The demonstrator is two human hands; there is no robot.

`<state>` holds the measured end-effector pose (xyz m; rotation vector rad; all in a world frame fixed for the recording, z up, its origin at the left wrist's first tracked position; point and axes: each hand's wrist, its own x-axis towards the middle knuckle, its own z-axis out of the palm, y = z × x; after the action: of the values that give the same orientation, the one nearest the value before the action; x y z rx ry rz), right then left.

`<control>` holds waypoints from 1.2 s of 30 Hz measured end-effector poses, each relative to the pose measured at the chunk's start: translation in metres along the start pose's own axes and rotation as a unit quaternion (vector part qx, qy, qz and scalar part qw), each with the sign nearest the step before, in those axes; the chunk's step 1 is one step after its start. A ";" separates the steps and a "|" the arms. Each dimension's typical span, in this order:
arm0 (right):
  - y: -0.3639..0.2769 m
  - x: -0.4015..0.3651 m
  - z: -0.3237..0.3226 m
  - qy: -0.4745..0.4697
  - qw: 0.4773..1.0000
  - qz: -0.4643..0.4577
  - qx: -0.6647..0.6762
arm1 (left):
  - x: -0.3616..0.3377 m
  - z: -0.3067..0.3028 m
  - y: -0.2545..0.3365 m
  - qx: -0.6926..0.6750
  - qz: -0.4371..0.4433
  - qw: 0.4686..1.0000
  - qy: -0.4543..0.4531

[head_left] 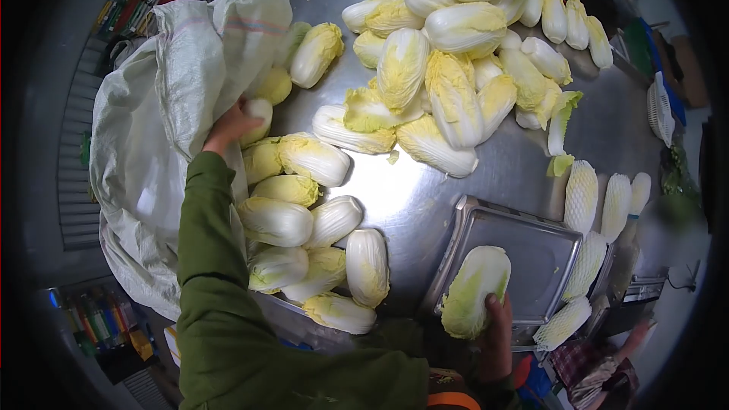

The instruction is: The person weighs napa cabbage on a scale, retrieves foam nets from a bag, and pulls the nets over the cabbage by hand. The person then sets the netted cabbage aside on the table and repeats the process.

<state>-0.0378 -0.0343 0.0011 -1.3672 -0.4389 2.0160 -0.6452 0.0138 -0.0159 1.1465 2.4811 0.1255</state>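
Note:
My right hand [497, 338] grips a pale green and white napa cabbage [477, 292] near the table's front edge, above a metal tray [524, 254]. My left hand [231, 126] reaches to the mouth of a white woven sack [201, 68]. Its fingers curl against a whitish napa cabbage [259, 118] lying beside the sack; the sack's folds and the hand itself hide part of the hold. Several more cabbages [315, 159] lie along the sack's opening, below and above my left hand.
A large heap of napa cabbages [456, 91] covers the back of the steel table [402, 212]. Cabbages in white foam nets [581, 196] line the right side, past the tray. A loose leaf [560, 121] lies by the heap. Another person's arm [630, 342] shows at lower right.

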 end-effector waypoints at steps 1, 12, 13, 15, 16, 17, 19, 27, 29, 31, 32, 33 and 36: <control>-0.003 0.000 0.001 -0.005 0.999 -0.002 -0.035 | -0.008 -0.012 0.014 -0.124 -0.018 0.992 0.001; -0.030 0.011 0.001 -0.095 0.989 -0.075 -0.088 | -0.178 0.118 0.168 -0.763 -0.025 0.515 -0.389; -0.032 0.010 -0.007 -0.127 0.987 -0.065 -0.071 | -0.197 0.140 0.196 -0.785 -0.013 0.441 -0.436; -0.029 0.007 -0.029 -0.148 0.985 -0.061 -0.058 | -0.243 0.165 0.247 -0.759 -0.119 0.481 -0.422; -0.025 0.009 -0.041 -0.151 0.985 -0.070 -0.032 | -0.265 0.161 0.278 -0.796 -0.015 0.428 -0.428; -0.028 0.009 -0.051 -0.157 0.984 -0.081 -0.005 | -0.277 0.169 0.294 -0.800 -0.027 0.435 -0.413; -0.044 0.004 -0.071 -0.121 0.991 -0.052 0.022 | -0.290 0.187 0.318 -0.801 -0.032 0.444 -0.401; -0.068 0.036 -0.136 0.029 0.788 -0.224 -0.573 | -0.298 0.254 0.338 -0.375 0.169 0.907 0.093; -0.071 0.033 -0.136 0.002 0.785 -0.228 -0.576 | -0.295 0.257 0.335 -0.372 0.151 0.913 0.072; -0.075 0.026 -0.137 0.020 0.789 -0.224 -0.571 | -0.297 0.254 0.329 -0.424 0.112 0.898 0.027; -0.078 0.024 -0.136 0.040 0.792 -0.217 -0.570 | -0.298 0.252 0.326 -0.476 0.069 0.876 -0.020; -0.079 0.022 -0.136 0.036 0.792 -0.220 -0.569 | -0.302 0.250 0.320 -0.483 0.048 0.872 -0.067; -0.073 0.016 -0.132 0.012 0.834 -0.207 -0.511 | -0.340 0.229 0.325 -0.404 0.041 0.909 -0.092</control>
<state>0.1029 0.0192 -0.0187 -1.6420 -1.8120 1.3738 -0.1263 -0.0455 -0.0369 0.8290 1.8830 0.9244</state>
